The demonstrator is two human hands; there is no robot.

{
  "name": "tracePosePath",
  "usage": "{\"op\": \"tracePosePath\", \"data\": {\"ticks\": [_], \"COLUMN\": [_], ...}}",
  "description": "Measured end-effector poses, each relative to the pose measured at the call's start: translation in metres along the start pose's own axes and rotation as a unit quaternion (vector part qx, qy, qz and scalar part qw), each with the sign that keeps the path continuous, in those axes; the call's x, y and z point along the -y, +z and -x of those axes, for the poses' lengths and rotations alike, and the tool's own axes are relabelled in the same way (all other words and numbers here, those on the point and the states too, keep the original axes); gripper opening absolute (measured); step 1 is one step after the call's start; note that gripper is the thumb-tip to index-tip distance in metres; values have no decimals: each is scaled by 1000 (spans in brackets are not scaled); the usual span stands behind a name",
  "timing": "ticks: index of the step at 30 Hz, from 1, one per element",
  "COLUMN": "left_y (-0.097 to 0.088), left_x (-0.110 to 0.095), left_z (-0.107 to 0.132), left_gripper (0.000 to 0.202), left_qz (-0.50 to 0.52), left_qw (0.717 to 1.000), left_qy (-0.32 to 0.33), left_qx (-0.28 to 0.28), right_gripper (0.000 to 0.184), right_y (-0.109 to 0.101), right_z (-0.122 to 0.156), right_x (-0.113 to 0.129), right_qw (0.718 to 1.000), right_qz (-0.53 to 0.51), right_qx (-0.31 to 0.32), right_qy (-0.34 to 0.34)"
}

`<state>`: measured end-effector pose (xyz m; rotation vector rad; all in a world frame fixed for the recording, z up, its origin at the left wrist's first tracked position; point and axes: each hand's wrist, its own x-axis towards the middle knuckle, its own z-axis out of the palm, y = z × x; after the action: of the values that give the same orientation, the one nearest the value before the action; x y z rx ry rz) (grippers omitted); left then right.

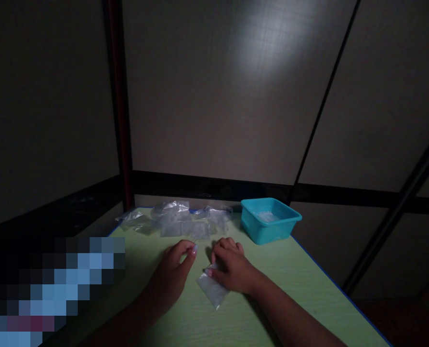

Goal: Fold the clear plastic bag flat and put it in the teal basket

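My right hand (232,265) is closed at the top of a small clear plastic bag (214,291), its thumb on the film. The bag slants over the table, one corner toward me. To the left of it is my left hand (178,265), thumb and forefinger pinched together at the tips. Whatever may be between those tips is too small to make out. Beyond both hands lie several clear plastic bags (173,228), spread and overlapping at the table's far side.
A turquoise plastic basin (272,231) stands at the far right of the pale green table (279,284), with something whitish inside. Dark-framed panels (214,120) rise behind the table. A pixelated patch covers the lower left.
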<state>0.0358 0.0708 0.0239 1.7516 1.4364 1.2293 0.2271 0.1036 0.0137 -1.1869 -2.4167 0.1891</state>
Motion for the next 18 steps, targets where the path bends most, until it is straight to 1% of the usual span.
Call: {"op": "tracePosePath", "data": {"ticks": [1, 3, 8, 12, 15, 18], "left_y": [0, 0, 1, 6, 11, 16], "left_x": [1, 3, 4, 8, 11, 11], "left_z": [-1, -2, -4, -5, -5, -2], "left_gripper": [30, 31, 35, 39, 43, 47], "left_qz": [1, 12, 97, 154, 214, 288], "left_qw": [1000, 1000, 992, 981, 963, 937], "left_qy": [-2, -10, -70, -113, -159, -196], "left_qx": [-8, -6, 41, 43, 41, 37], "right_gripper": [24, 22, 20, 18, 16, 15], "right_y": [1, 2, 1, 0, 1, 0], "right_z": [0, 0, 1, 1, 0, 0], "right_x": [0, -2, -4, -4, -4, -3], "right_qw": [1000, 1000, 1000, 999, 999, 997], "right_qz": [0, -3, -14, -27, -34, -51], "right_qx": [1, 7, 17, 7, -12, -38], "right_qy": [-2, -1, 11, 25, 31, 35]}}
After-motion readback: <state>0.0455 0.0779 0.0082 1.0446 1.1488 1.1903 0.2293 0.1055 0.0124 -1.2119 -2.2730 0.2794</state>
